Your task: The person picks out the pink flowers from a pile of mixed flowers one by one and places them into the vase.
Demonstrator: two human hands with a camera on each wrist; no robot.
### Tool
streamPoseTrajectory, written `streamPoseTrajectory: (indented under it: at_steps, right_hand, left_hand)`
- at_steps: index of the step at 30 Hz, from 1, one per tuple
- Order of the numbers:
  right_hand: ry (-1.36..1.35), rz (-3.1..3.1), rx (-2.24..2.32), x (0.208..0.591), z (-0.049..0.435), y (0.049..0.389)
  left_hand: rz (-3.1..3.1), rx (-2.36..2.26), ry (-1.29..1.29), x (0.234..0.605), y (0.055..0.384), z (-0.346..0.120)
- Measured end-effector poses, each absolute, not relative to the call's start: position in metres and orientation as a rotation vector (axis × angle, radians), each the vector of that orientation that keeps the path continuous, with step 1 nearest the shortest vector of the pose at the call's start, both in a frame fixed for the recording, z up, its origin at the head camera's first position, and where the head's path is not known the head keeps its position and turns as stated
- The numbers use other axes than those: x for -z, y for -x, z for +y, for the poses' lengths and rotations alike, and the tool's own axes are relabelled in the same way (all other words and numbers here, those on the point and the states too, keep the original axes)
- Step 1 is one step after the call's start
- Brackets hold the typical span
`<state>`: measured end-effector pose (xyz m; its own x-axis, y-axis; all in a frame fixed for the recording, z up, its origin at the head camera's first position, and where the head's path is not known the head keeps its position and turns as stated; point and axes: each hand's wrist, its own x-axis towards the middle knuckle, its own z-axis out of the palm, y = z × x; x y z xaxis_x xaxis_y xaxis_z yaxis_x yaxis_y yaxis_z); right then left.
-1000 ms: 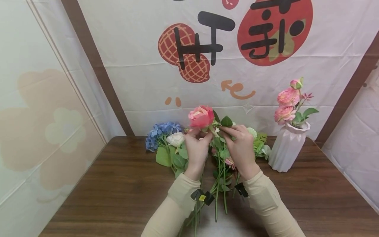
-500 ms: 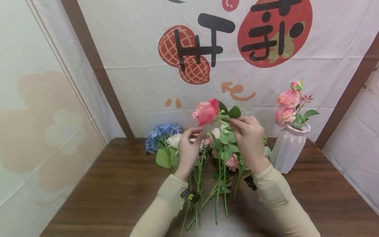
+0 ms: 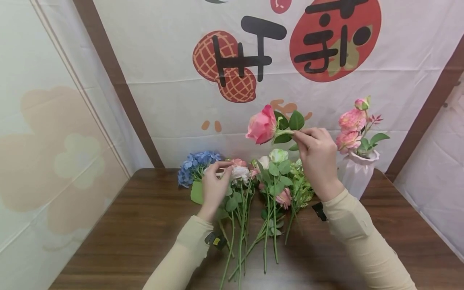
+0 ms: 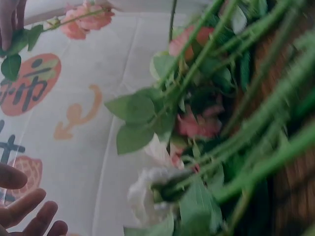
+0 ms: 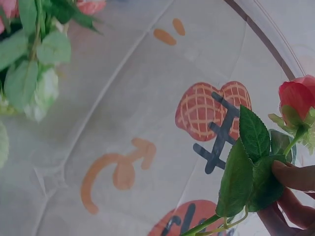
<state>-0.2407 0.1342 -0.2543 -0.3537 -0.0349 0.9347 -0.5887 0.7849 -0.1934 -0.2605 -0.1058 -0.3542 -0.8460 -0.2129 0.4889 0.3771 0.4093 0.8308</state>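
Note:
A pink rose (image 3: 262, 125) with dark green leaves is held up in front of the back cloth. My right hand (image 3: 316, 159) pinches its stem just below the bloom; in the right wrist view the thumb and fingers (image 5: 290, 179) close around the stem among the leaves. My left hand (image 3: 216, 185) hovers over the flowers with nothing in it, its fingers loosely bent and spread apart in the left wrist view. Beside it are a white flower (image 3: 240, 174) and a blue hydrangea (image 3: 197, 164). Several green stems (image 3: 240, 237) lie toward the front of the table.
A white ribbed vase (image 3: 357, 173) with pink flowers (image 3: 351, 121) stands at the right, just behind my right hand. More flowers, including a pale green one (image 3: 278, 155) and fern-like greenery (image 3: 301, 183), lie across the middle of the wooden table (image 3: 145, 233). A printed cloth hangs behind.
The left hand has let go of the rose and moved left and down. My right hand has carried the rose up and to the right, away from the pile.

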Motion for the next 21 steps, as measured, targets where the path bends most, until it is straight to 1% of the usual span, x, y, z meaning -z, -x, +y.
streamPoseTrajectory:
  at_steps: [13, 21]
  right_hand:
    - [-0.506, -1.839, -0.542, 0.229, 0.151, 0.241]
    - [-0.492, -1.849, -0.511, 0.225, 0.165, 0.242]
  left_hand:
    - [-2.213, 1.375, 0.03, 0.36, 0.26, -0.141]
    - [-2.27, 1.32, 0.016, 0.37, 0.259, -0.16]
